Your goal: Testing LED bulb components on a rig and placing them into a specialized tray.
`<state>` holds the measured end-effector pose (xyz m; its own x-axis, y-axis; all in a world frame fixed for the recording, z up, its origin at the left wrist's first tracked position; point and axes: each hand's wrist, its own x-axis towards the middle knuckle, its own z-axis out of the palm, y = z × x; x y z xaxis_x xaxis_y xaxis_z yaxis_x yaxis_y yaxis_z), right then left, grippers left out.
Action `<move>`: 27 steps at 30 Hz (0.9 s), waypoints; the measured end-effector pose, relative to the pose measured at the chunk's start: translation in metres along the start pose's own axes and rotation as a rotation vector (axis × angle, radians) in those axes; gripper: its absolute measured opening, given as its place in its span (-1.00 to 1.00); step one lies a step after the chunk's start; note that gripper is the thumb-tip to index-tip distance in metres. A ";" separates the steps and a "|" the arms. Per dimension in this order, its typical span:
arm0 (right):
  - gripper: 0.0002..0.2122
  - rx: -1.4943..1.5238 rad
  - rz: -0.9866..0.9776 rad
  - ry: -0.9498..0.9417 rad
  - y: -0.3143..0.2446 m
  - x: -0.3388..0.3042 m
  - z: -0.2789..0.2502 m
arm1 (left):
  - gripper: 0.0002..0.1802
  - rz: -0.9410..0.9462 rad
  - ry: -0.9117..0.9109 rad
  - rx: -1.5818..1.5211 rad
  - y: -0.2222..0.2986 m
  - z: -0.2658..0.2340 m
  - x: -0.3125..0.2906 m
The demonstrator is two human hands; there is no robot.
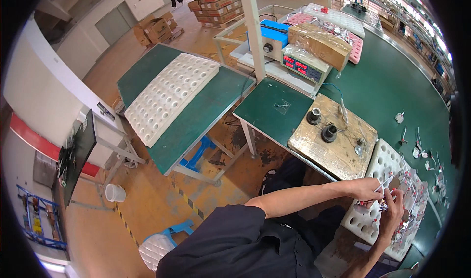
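My left hand [367,189] is closed over the white foam tray, fingers pinched on thin white wires with red bits near them. Close beside it, my right hand [391,213] also has its fingers closed on small wired parts; their exact kind is too small to make out. Under both hands lies the white foam tray [354,220] with rows of round holes. Its right side is heaped with small wired parts [414,199], white leads and red tips among them. Part of the tray is hidden by my hands.
A wooden board [309,138] with black round fixtures [329,133] lies beyond my left forearm. Behind it stand a meter with red digits [302,67] and a blue device [274,32]. Loose wired parts lie on the green belt [387,91]. Another foam tray [169,94] rests on the left table.
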<state>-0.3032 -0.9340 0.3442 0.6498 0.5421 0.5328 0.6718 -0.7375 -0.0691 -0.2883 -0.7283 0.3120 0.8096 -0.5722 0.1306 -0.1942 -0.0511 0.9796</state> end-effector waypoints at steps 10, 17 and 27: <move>-0.68 0.078 0.016 0.002 0.005 0.008 0.007 | -0.64 -0.039 -0.124 0.112 -0.015 -0.032 -0.009; -0.72 0.742 0.600 0.271 0.059 -0.006 0.054 | -0.70 0.001 0.255 0.227 -0.030 -0.040 -0.008; -0.61 0.805 0.821 0.423 0.081 -0.011 0.094 | -0.76 0.455 0.755 0.462 -0.060 0.025 0.069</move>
<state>-0.2222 -0.9622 0.2531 0.9181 -0.2511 0.3068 0.2422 -0.2574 -0.9354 -0.2348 -0.7856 0.2584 0.7137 0.0466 0.6989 -0.6402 -0.3615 0.6778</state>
